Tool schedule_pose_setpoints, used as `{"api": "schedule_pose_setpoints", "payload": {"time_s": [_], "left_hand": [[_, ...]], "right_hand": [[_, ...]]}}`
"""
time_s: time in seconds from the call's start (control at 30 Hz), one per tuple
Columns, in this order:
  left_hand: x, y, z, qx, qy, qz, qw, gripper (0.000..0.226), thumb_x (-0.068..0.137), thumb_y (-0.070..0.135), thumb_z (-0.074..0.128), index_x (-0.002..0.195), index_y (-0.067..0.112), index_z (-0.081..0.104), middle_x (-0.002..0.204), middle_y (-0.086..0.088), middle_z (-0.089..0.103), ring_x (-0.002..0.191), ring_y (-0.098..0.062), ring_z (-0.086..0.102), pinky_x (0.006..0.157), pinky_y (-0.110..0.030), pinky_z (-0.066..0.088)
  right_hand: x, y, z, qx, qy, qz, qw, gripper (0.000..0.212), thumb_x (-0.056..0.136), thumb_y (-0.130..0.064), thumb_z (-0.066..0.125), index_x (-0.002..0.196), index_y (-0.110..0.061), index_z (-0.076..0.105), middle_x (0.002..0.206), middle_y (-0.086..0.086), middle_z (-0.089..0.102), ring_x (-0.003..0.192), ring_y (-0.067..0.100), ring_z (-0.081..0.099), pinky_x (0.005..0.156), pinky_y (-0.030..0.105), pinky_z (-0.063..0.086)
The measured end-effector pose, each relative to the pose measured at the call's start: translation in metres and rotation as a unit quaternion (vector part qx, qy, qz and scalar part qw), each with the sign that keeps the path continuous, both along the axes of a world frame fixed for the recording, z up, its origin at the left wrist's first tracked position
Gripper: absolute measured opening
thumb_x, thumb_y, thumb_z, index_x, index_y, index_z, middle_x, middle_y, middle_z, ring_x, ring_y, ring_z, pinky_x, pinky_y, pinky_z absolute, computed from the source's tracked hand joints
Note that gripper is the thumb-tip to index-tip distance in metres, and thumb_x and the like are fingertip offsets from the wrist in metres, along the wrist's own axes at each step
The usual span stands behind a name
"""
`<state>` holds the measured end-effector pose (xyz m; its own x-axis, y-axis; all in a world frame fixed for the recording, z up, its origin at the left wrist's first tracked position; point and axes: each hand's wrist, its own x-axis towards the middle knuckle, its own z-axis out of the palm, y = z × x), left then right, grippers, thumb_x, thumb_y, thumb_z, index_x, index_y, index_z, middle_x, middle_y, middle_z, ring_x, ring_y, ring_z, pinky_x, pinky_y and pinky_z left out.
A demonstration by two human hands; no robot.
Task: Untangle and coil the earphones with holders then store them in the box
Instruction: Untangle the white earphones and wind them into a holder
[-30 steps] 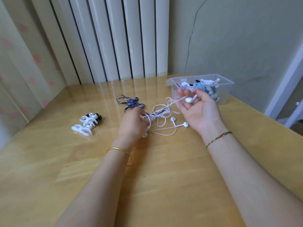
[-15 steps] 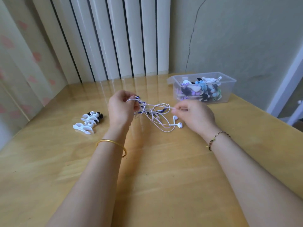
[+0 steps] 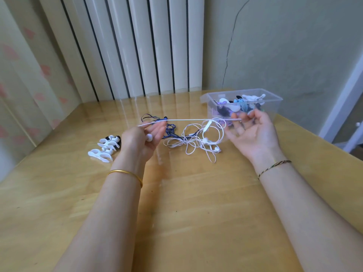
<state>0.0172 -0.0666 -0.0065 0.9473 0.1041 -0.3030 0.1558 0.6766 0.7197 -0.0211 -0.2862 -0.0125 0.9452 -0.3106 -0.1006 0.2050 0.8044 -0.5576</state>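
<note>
Two hands (image 3: pixel 141 140) (image 3: pixel 253 132) stretch one white earphone cord (image 3: pixel 186 120).

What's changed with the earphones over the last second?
Both hands drew apart: the left hand and right hand now pinch one white cable stretched taut between them, while the tangle lies back on the table. The holders and box stayed put.

A glossy wooden table (image 3: pixel 176 203) fills the foreground. Behind it hang white vertical blinds (image 3: pixel 137 46), with a pale curtain (image 3: pixel 23 75) bearing pink marks at left. A crack (image 3: pixel 227 57) runs down the greenish wall (image 3: pixel 284 46); a white frame (image 3: pixel 340 99) stands at right
</note>
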Motion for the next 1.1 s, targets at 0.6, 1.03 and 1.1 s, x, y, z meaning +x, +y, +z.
{"api": "schedule_pose_setpoints", "payload": {"time_s": [0.6, 1.03, 1.1], "left_hand": [[-0.005, -0.001, 0.018, 0.089, -0.095, 0.016, 0.991, 0.033, 0.089, -0.014, 0.026, 0.099, 0.004, 0.052, 0.083, -0.013, 0.059, 0.041, -0.009, 0.048, 0.036, -0.014, 0.034], [-0.027, -0.034, 0.027, 0.547, -0.193, -0.295, 0.76, 0.017, 0.076, 0.001, 0.056, 0.087, 0.012, 0.063, 0.086, -0.007, 0.059, 0.079, -0.021, 0.055, 0.077, -0.034, 0.052], [-0.023, -0.038, 0.031, 0.544, -0.192, -0.183, 0.796, 0.02, 0.088, -0.001, 0.045, 0.082, 0.011, 0.06, 0.082, -0.006, 0.057, 0.074, -0.02, 0.055, 0.075, -0.034, 0.053]], "right_hand": [[-0.006, -0.008, -0.005, -0.86, 0.1, -0.014, 0.5, 0.009, 0.083, -0.014, 0.066, 0.075, -0.017, 0.064, 0.091, 0.003, 0.068, 0.091, 0.021, 0.061, 0.072, 0.027, 0.045], [-0.008, 0.005, 0.009, -0.433, -0.041, -0.047, 0.899, 0.021, 0.089, 0.001, 0.056, 0.087, -0.015, 0.069, 0.081, 0.003, 0.071, 0.065, 0.008, 0.059, 0.056, 0.014, 0.044], [-0.009, 0.009, 0.009, -0.428, -0.06, -0.036, 0.901, 0.022, 0.089, 0.001, 0.056, 0.088, -0.015, 0.069, 0.082, 0.001, 0.072, 0.067, 0.007, 0.059, 0.057, 0.014, 0.044]]}}
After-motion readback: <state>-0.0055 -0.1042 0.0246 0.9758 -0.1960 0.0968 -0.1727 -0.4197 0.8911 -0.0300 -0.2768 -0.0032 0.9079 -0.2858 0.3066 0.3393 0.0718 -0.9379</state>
